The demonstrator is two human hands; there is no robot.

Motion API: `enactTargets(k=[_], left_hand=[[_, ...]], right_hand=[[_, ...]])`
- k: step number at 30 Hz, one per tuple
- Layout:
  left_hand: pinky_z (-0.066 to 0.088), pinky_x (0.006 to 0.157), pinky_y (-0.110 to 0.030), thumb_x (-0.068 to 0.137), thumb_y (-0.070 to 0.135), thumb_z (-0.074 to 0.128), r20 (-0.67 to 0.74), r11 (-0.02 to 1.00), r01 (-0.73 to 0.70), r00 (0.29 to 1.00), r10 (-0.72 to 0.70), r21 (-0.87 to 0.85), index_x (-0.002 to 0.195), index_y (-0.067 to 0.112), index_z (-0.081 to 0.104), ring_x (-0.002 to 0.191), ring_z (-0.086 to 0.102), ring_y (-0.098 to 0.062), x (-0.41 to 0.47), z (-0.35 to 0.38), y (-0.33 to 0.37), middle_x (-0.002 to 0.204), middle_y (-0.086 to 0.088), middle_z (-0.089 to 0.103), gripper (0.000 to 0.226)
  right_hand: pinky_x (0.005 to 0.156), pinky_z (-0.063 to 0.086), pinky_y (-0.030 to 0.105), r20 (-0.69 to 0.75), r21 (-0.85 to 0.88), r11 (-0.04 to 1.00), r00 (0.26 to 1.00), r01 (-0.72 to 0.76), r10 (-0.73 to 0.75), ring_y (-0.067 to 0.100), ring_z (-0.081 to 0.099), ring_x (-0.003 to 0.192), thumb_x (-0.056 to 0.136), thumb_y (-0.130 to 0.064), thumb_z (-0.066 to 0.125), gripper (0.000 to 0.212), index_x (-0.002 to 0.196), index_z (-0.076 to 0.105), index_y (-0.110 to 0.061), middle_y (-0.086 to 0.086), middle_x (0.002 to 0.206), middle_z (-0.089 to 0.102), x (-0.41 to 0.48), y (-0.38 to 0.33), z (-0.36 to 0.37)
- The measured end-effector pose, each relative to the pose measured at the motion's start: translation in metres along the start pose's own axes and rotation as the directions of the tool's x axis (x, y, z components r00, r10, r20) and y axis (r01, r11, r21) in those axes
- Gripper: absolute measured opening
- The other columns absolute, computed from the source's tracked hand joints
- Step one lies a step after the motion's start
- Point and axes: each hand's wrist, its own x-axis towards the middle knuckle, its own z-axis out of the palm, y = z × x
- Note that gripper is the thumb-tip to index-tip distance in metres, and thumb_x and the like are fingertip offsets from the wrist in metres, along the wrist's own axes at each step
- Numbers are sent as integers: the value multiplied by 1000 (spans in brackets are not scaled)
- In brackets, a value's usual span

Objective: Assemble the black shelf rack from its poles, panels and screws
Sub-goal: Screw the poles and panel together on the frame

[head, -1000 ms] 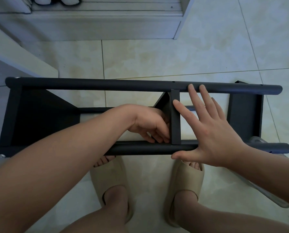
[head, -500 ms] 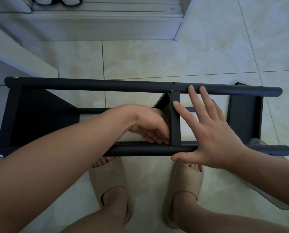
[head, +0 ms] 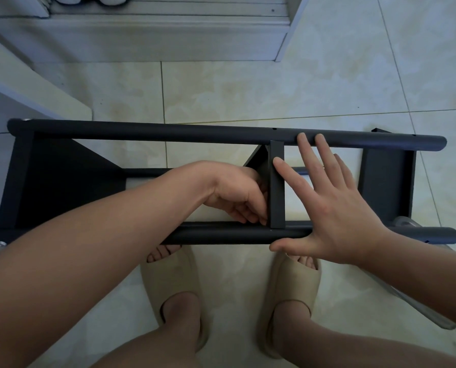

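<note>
Black shelf rack (head: 62, 181) lying sideways on tiled floor (head: 248, 88), poles (head: 168, 131) running left-right, left hand (head: 237, 197) curled against middle panel (head: 277, 187), grip unclear, right hand (head: 335, 203) flat, fingers spread across both poles.

rack: black shelf rack (head: 62, 181) lies on its side across mid-frame on tiled floor (head: 274, 88) | left hand (head: 237, 197): fingers curled against middle panel (head: 277, 187) left face by near pole (head: 221, 232), grip hidden | right hand (head: 335, 208): spread flat, fingertips on far pole (head: 168, 131), thumb along near pole | lower frame: beige slippers (head: 174, 282)
</note>
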Motion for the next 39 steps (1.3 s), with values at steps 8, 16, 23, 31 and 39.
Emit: enactTargets(k=[8,16,23,31,39], left_hand=[[53,89,-38,91,1,63,63,1000,-2,998,3,-11,98,15,71,90,66,-20,1,-3,-3,97,-6,71,18],[42,106,-47,88,23,69,72,996,3,997,-9,85,88,33,80,104,69,-5,-7,-14,-5,106,7,77,15],[45,110,-47,89,6,67,35,996,-29,999,26,81,104,10,74,100,71,-14,1,-6,-5,114,-12,74,16],[44,110,-46,89,7,69,10,995,-34,999,33,97,119,1,67,105,69,-14,2,-9,-5,117,-10,73,31],[49,104,-43,89,10,67,32,997,-23,999,21,73,87,20,77,93,72,-13,4,-7,-6,94,0,77,14]], right_hand=[[118,19,69,5,0,1000,1000,0,0,44,-5,155,70,-94,42,117,161,15,-26,19,169,0,0,0,0],[118,20,70,-6,-11,1000,1000,9,-9,44,-4,155,71,-95,41,117,162,17,-24,18,169,0,0,1,2],[118,21,69,-6,-9,1000,1000,7,-7,44,-5,155,71,-95,42,117,161,18,-24,19,169,1,1,1,1],[118,21,69,-14,-1,1000,1000,15,-15,44,-4,155,72,-94,41,116,161,18,-23,20,169,1,1,1,1],[117,21,69,-16,-4,1000,1000,19,-19,44,-5,155,73,-95,38,116,162,16,-24,19,169,1,0,2,2]])
